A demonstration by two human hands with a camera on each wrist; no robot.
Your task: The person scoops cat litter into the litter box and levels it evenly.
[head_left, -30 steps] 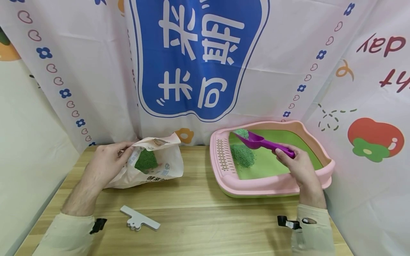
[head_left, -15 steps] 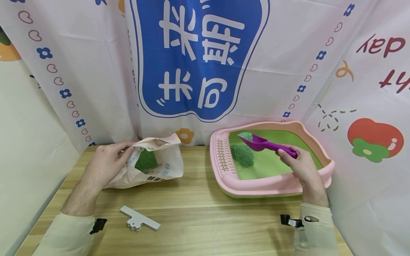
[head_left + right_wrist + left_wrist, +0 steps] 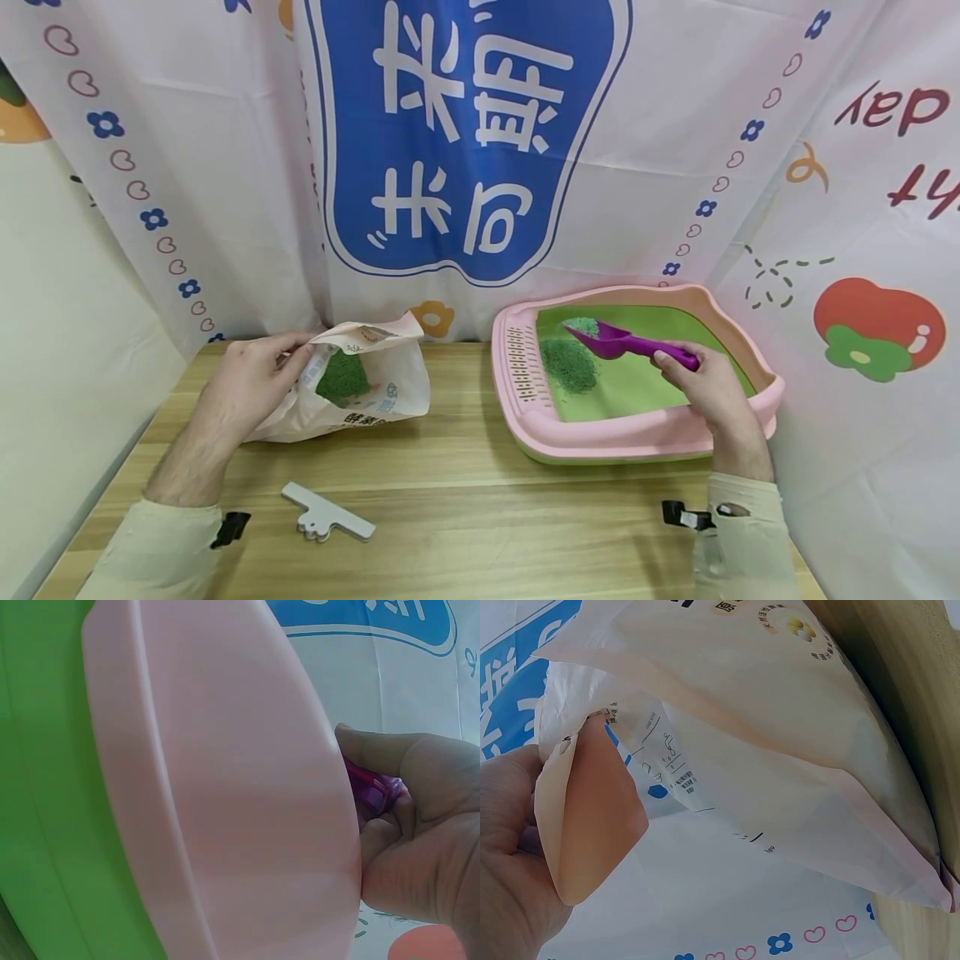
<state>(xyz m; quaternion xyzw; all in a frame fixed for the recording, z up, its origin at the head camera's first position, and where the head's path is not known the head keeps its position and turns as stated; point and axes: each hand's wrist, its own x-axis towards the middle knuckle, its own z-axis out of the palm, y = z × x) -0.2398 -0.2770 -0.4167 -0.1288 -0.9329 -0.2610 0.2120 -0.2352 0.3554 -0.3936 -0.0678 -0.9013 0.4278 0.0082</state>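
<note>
My left hand [image 3: 258, 379] pinches the edge of an opened paper bag [image 3: 401, 379] lying on its side, its mouth facing right. Green cat litter [image 3: 342, 377] shows inside it. In the left wrist view the folded edge of the bag [image 3: 600, 817] sits between thumb and fingers. My right hand [image 3: 708, 387] grips the handle of a purple litter scoop [image 3: 615, 342], loaded with green granules [image 3: 581, 326], over the pink-rimmed litter box [image 3: 600, 439]. Below the scoop a heap of green litter [image 3: 570, 367] lies on the box's green floor. The right wrist view mostly shows the box's pink wall [image 3: 240, 787], hiding the scoop's bowl.
A grey bulldog clip [image 3: 327, 512] lies on the wooden table [image 3: 465, 525] in front of the bag. A slotted pink strip [image 3: 525, 367] runs along the box's left side. Printed curtains [image 3: 637, 167] hang close behind the box and bag.
My right hand and the loaded scoop have shifted slightly right and toward me over the litter box. The left hand and the bag stay where they were.
</note>
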